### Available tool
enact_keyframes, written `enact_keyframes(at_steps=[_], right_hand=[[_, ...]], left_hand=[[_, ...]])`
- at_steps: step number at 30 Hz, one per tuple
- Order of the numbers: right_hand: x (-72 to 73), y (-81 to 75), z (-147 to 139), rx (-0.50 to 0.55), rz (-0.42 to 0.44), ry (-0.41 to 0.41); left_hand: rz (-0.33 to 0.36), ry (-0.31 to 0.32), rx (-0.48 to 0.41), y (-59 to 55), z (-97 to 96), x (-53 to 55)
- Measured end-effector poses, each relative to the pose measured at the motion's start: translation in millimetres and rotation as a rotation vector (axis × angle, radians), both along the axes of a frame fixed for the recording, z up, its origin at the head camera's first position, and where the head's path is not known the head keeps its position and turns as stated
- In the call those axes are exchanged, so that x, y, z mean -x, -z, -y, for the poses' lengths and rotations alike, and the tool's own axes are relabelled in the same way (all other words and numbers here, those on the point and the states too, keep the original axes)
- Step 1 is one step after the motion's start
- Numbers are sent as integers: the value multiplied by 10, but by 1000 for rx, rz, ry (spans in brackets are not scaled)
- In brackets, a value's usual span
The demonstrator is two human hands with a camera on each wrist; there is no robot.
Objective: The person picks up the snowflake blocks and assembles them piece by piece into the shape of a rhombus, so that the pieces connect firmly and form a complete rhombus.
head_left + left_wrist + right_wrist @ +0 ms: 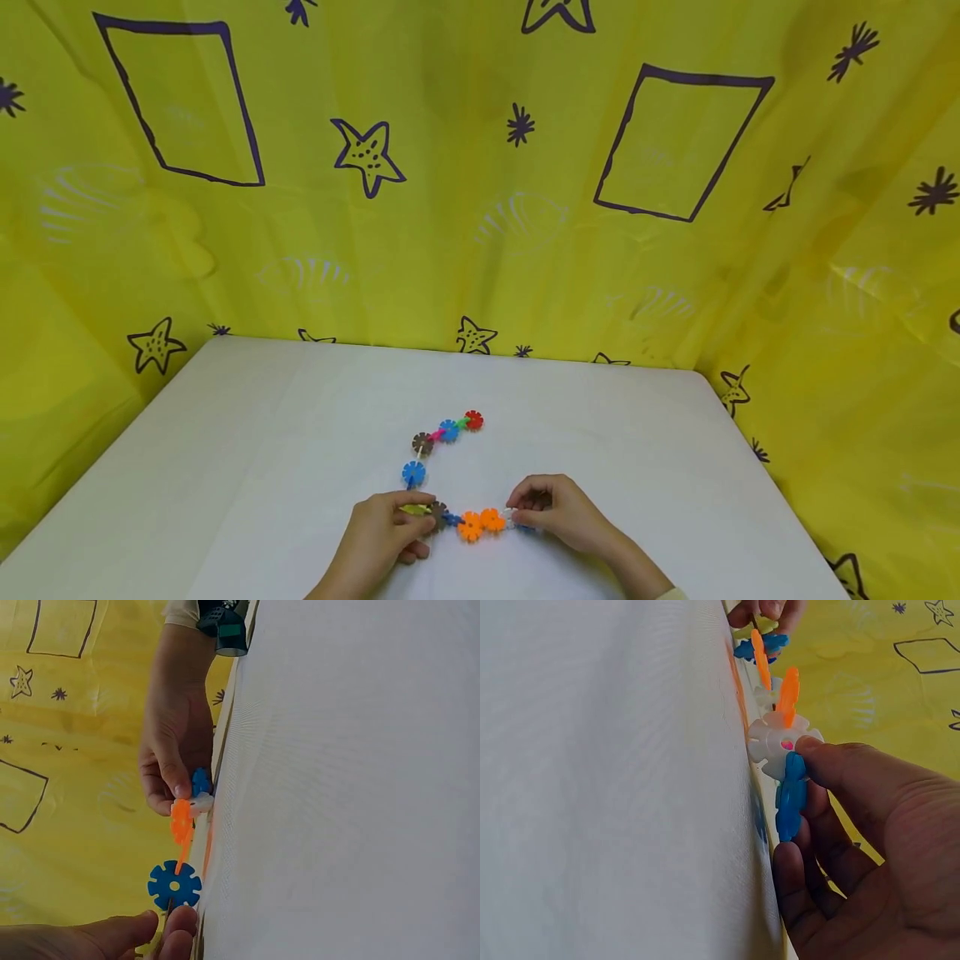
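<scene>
A chain of slotted plastic snowflake discs curves over the white table. At its far end is a red disc (473,419), followed by discs in several colours down to a light blue disc (413,473). My left hand (378,533) pinches the chain between thumb and fingers around a yellow disc (415,508) and a brown disc (439,517). Two orange discs (471,527) stretch between the hands. In the right wrist view, my right hand (885,817) pinches a white disc (769,742), and a blue disc (790,799) slotted into it lies against the fingers.
The white tabletop (315,417) spreads around the chain, its back edge meeting a yellow curtain (435,267) with drawn stars and frames. More curtain hangs at both sides. The near stretch of chain is held low over the table.
</scene>
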State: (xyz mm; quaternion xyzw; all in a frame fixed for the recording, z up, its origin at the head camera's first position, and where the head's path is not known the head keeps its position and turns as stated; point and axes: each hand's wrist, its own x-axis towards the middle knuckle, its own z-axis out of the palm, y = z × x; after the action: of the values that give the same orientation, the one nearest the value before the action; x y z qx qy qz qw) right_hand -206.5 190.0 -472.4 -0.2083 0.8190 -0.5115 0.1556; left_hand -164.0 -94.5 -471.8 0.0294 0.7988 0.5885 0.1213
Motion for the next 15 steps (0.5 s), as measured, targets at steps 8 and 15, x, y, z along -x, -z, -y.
enact_keyframes(at_steps=[8, 15], right_hand=[[-9, 18, 30, -13, -66, 10], [-15, -5, 104, -25, -57, 31]], left_hand=[[22, -104, -41, 29, 1, 81], [-8, -170, -91, 67, 14, 161]])
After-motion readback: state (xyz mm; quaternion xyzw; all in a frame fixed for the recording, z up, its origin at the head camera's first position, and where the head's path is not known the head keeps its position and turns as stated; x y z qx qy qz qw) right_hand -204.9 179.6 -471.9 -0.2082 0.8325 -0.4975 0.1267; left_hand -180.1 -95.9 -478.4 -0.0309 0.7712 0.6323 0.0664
